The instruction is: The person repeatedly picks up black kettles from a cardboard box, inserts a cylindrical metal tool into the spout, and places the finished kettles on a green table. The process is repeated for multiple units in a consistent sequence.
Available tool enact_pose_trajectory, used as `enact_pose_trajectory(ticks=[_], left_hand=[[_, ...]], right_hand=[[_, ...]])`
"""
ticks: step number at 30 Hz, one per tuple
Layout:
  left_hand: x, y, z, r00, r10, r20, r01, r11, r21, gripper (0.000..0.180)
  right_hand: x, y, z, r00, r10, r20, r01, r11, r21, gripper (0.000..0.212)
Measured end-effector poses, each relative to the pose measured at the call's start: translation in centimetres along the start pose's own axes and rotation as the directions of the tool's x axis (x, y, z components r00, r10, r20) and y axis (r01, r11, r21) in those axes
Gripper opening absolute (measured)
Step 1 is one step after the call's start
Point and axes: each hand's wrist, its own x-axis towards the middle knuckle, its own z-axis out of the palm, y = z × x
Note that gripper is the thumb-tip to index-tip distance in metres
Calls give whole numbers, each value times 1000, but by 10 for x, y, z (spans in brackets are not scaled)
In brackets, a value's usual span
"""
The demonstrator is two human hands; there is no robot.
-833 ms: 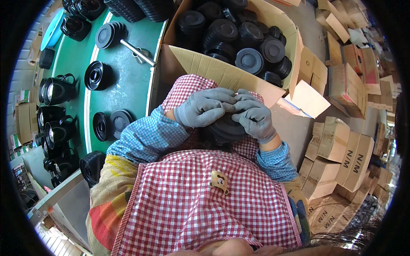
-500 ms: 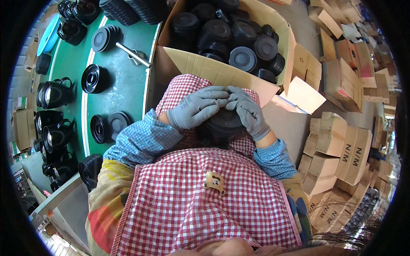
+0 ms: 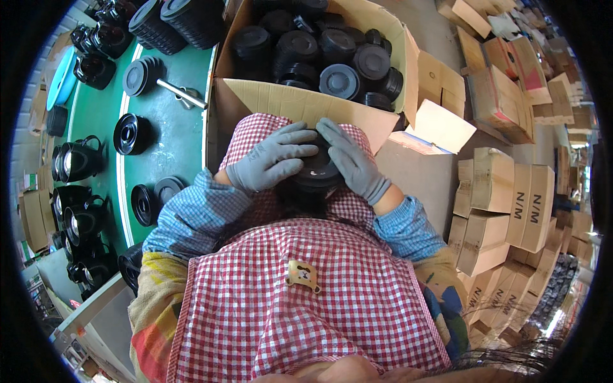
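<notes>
In my lap, on the red-checked apron, rests a black round lid on top of a dark body that is mostly hidden. My left hand, in a grey glove, lies over the lid's left side with its fingers stretched out. From the other side, my right hand, gloved alike, reaches over the lid's far right edge with long, straight fingers. Both hands touch the lid without wrapping round it.
Ahead stands an open cardboard box of black lids. At left, a green table bears black pots with handles, a black ring-shaped part, stacked lids and a metal rod. Cartons are piled at right.
My hands have drawn apart a little, uncovering more of the lid between them. The surroundings have shifted slightly left in the view.
</notes>
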Motion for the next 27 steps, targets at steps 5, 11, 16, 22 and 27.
enact_pose_trajectory(ticks=[5,11,16,22,27], left_hand=[[-1,-15,-29,980,-141,-144,198,808,555,72],[14,62,14,1000,-2,-28,16,871,490,99],[18,45,4,980,-138,-145,199,762,617,100],[1,-11,-6,971,-179,-160,135,957,-256,60],[5,-13,13,939,-322,-117,248,875,-415,42]], right_hand=[[-1,-41,-1,981,-110,158,162,913,-374,70],[10,22,-1,986,-152,71,168,888,-428,71],[8,-12,-8,979,-110,169,133,982,-135,70],[23,-4,-10,991,-132,-32,132,991,-14,71],[11,-28,7,990,-134,-41,119,957,-265,64]])
